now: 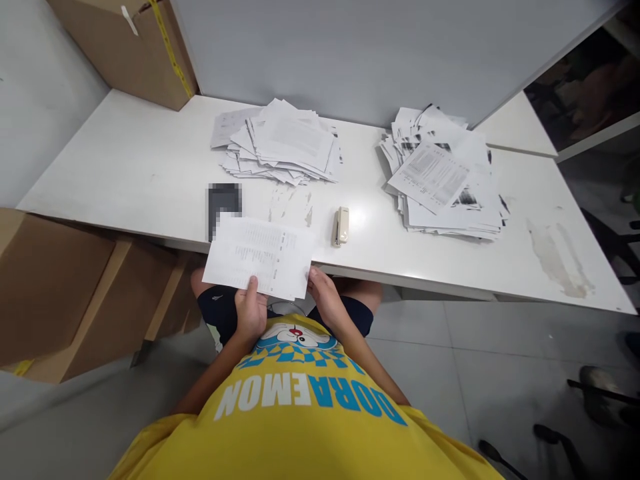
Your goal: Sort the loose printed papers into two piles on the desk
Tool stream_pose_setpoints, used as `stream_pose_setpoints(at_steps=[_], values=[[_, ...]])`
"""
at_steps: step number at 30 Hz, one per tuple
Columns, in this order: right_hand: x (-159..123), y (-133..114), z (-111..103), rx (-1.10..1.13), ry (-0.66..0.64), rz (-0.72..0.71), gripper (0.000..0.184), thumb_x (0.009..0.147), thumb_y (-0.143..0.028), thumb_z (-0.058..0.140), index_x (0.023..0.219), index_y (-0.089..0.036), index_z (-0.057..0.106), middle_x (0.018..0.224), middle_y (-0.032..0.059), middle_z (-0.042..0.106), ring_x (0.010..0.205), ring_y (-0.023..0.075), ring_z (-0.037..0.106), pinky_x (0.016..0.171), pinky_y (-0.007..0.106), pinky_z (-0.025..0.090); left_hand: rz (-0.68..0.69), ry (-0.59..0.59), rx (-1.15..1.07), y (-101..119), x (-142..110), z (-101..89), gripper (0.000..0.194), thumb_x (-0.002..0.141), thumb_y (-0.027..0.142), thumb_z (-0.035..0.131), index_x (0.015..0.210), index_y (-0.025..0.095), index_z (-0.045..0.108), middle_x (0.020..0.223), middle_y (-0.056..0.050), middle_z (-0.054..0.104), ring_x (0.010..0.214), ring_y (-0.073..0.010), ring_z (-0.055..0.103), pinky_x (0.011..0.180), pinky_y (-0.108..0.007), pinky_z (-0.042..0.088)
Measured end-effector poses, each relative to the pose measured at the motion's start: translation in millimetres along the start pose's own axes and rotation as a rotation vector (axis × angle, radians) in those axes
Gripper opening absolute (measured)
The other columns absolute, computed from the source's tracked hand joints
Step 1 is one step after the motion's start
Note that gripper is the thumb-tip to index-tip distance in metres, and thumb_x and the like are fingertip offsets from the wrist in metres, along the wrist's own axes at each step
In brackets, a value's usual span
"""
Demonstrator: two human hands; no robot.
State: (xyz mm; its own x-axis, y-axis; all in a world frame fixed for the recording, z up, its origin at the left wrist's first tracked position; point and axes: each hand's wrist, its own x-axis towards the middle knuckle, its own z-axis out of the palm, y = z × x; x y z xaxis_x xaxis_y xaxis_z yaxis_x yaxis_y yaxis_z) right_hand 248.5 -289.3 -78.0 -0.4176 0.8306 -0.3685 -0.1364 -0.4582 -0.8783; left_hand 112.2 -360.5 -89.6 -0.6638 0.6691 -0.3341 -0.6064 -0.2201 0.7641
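Printed paper sheets (257, 257) are held over my lap, their far edge overlapping the front of the white desk. My left hand (251, 308) grips their near edge, thumb on top and the other fingers hidden beneath. At the right edge of the sheets, my right hand (324, 292) pinches the paper near its corner. A cream stapler (341, 227) lies on the desk a little beyond my right hand. Past the sheets is a dark, pixelated object (225, 199), partly covered by the paper; its kind cannot be made out.
Two messy paper piles stand on the desk (150, 160): a left pile (295, 140) and a right pile (445, 180). A cardboard box (135, 47) occupies the back left corner. More cardboard boxes (55, 280) sit below at left. A grey partition (320, 60) rises behind.
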Motion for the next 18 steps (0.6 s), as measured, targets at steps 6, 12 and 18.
stream_pose_setpoints(at_steps=[6, 12, 18], values=[[-1, -2, -3, -0.103, 0.024, -0.016, 0.049, 0.075, -0.065, 0.067, 0.101, -0.024, 0.072, 0.102, 0.0039, 0.076, 0.093, 0.0255, 0.068, 0.087, 0.039, 0.057, -0.004, -0.037, 0.032, -3, 0, -1.7, 0.055, 0.081, 0.049, 0.078, 0.124, 0.016, 0.067, 0.127, -0.016, 0.07, 0.13, -0.0318, 0.06, 0.111, -0.043, 0.051], [-5, -3, -5, -0.078, 0.052, -0.013, 0.046, 0.075, -0.061, 0.069, 0.101, -0.023, 0.072, 0.103, 0.005, 0.076, 0.095, 0.0269, 0.069, 0.088, 0.04, 0.057, -0.044, -0.015, 0.024, -10, 0, -0.3, 0.057, 0.078, 0.051, 0.081, 0.121, 0.015, 0.069, 0.124, -0.017, 0.072, 0.12, -0.0314, 0.067, 0.106, -0.043, 0.054], [-5, -4, -6, 0.012, 0.049, -0.024, 0.059, 0.072, -0.055, 0.074, 0.12, -0.023, 0.067, 0.117, 0.0081, 0.074, 0.107, 0.0297, 0.068, 0.093, 0.045, 0.056, -0.12, -0.094, 0.059, -17, -2, -0.9, 0.058, 0.077, 0.044, 0.083, 0.126, 0.017, 0.066, 0.129, -0.016, 0.069, 0.127, -0.0321, 0.062, 0.109, -0.044, 0.052]])
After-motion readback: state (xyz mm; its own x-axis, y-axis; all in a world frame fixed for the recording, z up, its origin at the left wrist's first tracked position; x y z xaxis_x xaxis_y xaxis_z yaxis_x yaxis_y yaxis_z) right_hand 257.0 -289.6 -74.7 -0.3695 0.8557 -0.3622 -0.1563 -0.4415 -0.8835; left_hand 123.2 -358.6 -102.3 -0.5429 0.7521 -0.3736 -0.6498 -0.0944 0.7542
